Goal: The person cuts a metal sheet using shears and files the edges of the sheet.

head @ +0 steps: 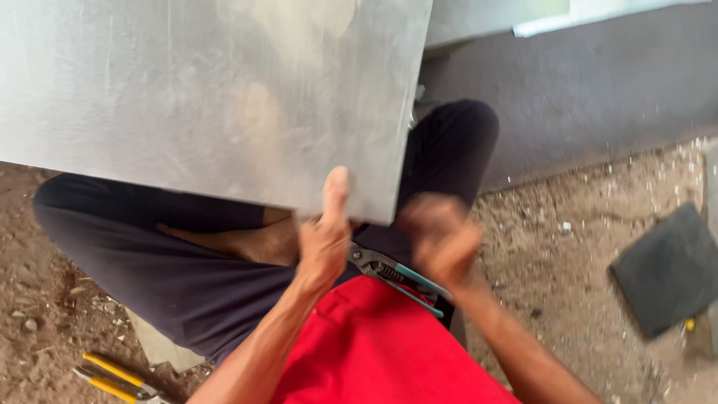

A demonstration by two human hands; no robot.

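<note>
across the lap of a seated person, a large grey tile [202,97] rests tilted, its near edge over dark trousers and crossed legs. the left hand [323,239] reaches up from below and clamps that near edge close to the right corner, thumb pressed flat on the tile's face, the other fingers tucked under it out of sight. the right hand [441,239] is blurred just beside the corner, fingers curled loosely; whether they hold anything cannot be told. pliers with teal handles [393,273] lie on the lap between the two hands, against a red shirt. no container shows. underneath is rough brown dirt strewn with small chips. yellow-handled pliers [112,378] lie at lower left, a dark square tile piece [669,269] at right, and a grey wall base runs behind.
</note>
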